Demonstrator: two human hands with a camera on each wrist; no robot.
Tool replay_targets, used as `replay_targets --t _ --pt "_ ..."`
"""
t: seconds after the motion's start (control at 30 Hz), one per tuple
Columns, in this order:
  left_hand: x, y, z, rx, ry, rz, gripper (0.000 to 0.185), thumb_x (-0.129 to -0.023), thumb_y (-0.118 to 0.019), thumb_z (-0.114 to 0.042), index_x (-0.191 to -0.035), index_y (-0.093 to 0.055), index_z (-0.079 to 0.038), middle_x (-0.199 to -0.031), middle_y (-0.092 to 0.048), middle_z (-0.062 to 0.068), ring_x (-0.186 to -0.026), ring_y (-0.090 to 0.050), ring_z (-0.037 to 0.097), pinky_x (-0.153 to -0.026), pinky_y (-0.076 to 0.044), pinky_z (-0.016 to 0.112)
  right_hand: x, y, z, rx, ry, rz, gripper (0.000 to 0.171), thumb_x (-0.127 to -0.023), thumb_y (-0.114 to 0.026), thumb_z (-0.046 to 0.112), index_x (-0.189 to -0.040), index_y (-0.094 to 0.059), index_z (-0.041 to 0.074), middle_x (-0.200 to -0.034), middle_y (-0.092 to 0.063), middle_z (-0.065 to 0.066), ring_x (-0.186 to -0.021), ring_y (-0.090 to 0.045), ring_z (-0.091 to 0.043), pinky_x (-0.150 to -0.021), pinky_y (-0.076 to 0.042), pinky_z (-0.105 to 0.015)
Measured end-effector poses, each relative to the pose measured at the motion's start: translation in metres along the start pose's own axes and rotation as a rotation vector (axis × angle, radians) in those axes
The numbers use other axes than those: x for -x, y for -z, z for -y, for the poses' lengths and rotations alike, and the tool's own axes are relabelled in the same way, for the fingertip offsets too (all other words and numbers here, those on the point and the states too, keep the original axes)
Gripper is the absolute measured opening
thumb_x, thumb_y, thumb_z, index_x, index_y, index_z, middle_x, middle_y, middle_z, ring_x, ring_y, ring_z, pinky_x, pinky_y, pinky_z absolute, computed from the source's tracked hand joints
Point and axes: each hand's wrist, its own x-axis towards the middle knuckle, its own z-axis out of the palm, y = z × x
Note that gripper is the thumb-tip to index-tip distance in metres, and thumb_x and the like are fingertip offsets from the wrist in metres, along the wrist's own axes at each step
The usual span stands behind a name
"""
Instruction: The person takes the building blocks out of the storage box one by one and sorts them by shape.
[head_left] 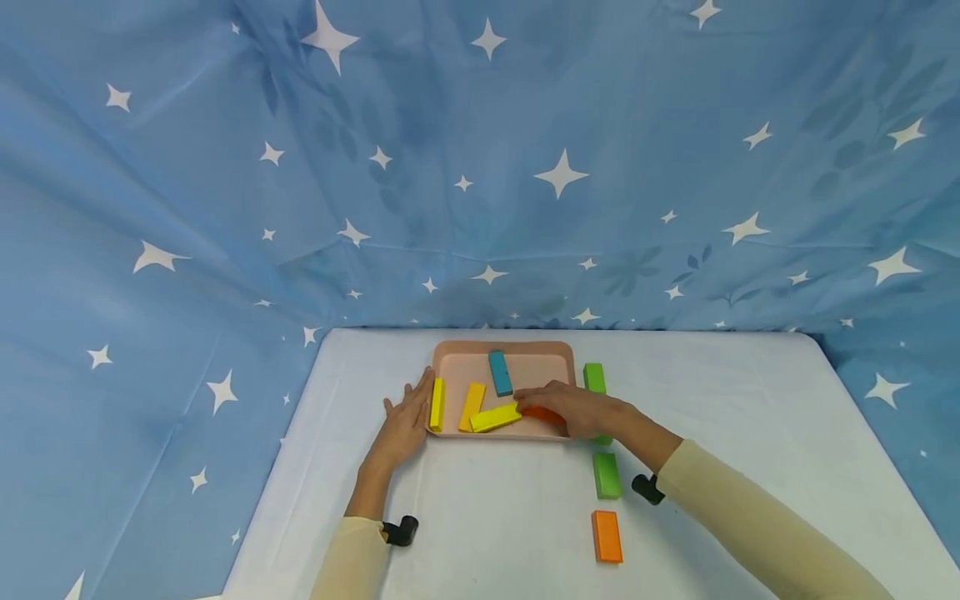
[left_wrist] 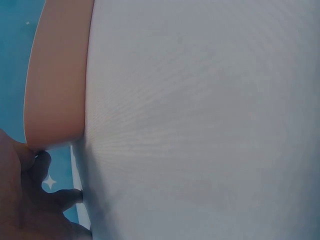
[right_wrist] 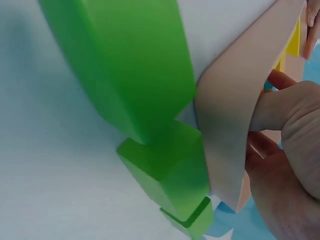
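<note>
A shallow peach tray [head_left: 536, 367] lies near the far edge of the table. Fingers extended, my left hand [head_left: 403, 425] rests on the tabletop and touches the tray's left wall. My right hand [head_left: 573, 407] reaches over the right wall, gripping an orange-red block [head_left: 543, 414] that it partly covers. Left of that block, a bright yellow block [head_left: 496, 417] lies slanted against a darker yellow block [head_left: 472, 406]. Another yellow block [head_left: 437, 404] stands along the left wall, and a blue block [head_left: 500, 373] lies toward the back. In the right wrist view, the right fingertips are hidden behind the tray wall.
Outside the tray's right side runs a line of green blocks, one at the back [head_left: 594, 377], one partly under the right wrist, and one nearer [head_left: 607, 477]. An orange block [head_left: 607, 537] lies closest to the front. A blue star-patterned curtain [head_left: 487, 208] hangs behind the table.
</note>
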Motion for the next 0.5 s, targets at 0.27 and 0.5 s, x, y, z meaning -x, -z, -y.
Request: replay_targets --t 0.27,0.5 --pt "0.0007 0.0003 -0.0019 -0.002 0.001 0.004 0.054 -0.115 -0.033 -0.027 -0.168 -0.021 -0.028 -0.173 -0.019 -0.011 -0.156 -0.024 0.044 -0.119 0.000 0.080 -0.0044 0.0012 0.0009 0.012 -0.016 0.009 0.083 -0.084 -0.075 -0.015 -0.154 -0.051 0.022 -0.163 -0.046 0.003 -0.136 -0.050 -0.024 -0.115 -0.048 -0.045" --pt "0.0020 0.0012 -0.0033 -0.009 0.005 0.006 0.054 -0.115 -0.033 -0.028 -0.168 -0.022 -0.027 -0.173 -0.019 -0.010 -0.156 -0.024 0.045 -0.119 0.000 0.080 -0.0068 0.0028 0.0012 0.014 -0.011 -0.013 0.081 -0.078 -0.076 -0.018 -0.148 -0.057 0.019 -0.160 -0.046 -0.004 -0.137 -0.049 -0.028 -0.115 -0.048 -0.047"
